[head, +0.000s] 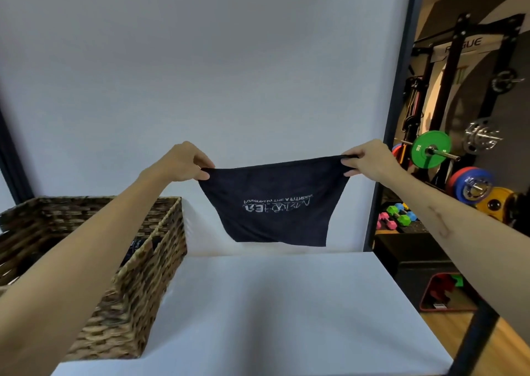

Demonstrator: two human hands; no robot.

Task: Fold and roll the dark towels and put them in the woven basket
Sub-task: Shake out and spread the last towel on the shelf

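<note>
The dark towel (275,203) hung in the air above the far part of the white tabletop (272,304), stretched between both hands. The left hand (186,161) pinched its upper left corner and the right hand (365,159) pinched its upper right corner, fingers curled on the cloth. White lettering on the towel read upside down. The woven basket (149,261) stood on the tabletop's left side, under the left forearm, with something dark inside it

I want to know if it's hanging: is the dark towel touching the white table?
Apart. The head view shows wall between the dark towel and the white table.
</note>
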